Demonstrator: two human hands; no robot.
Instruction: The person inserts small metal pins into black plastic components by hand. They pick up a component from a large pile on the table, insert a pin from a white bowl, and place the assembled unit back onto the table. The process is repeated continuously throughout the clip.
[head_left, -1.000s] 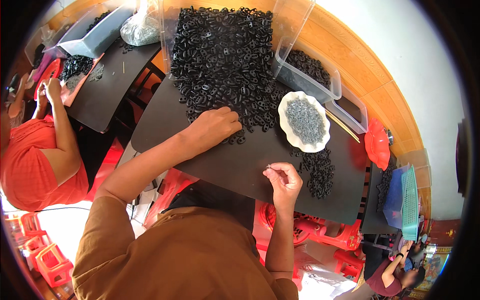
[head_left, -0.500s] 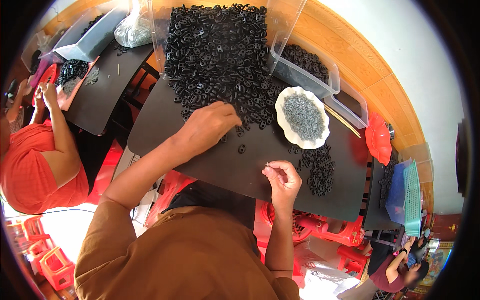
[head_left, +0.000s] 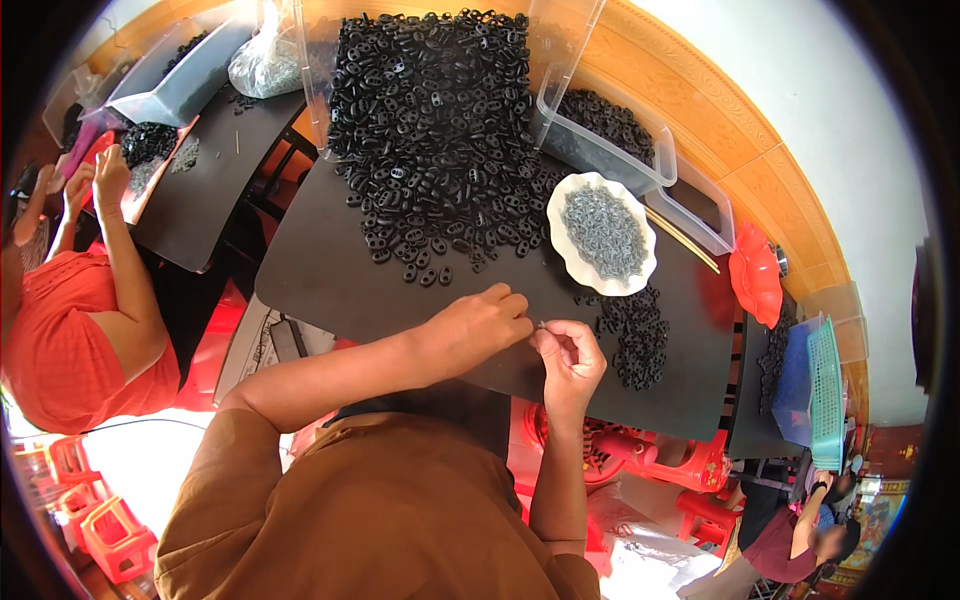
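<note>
Over the front part of the dark table (head_left: 310, 250), my two hands meet fingertip to fingertip. My left hand (head_left: 480, 328) is closed in a pinch, its fingertips against those of the right; what they hold is hidden. My right hand (head_left: 570, 362) pinches something tiny between thumb and forefinger, too small to make out. Beyond them spreads a big heap of black oval pieces with two holes (head_left: 430, 130), a few lying loose at its near edge. A white scalloped bowl (head_left: 560, 240) of small clear pieces (head_left: 605, 233) stands to the right, by a smaller pile of black pieces (head_left: 640, 345).
Clear plastic bins (head_left: 600, 160) and a pair of chopsticks (head_left: 683, 240) lie behind the bowl. A red scalloped dish (head_left: 755, 275) and a turquoise basket (head_left: 826, 395) are at the right. On the left, a person in red (head_left: 85, 330) works at another table (head_left: 215, 170).
My left hand has come from the near edge of the heap toward me and rightward, up to my right hand, which has barely moved. Several black pieces now show where it was.
</note>
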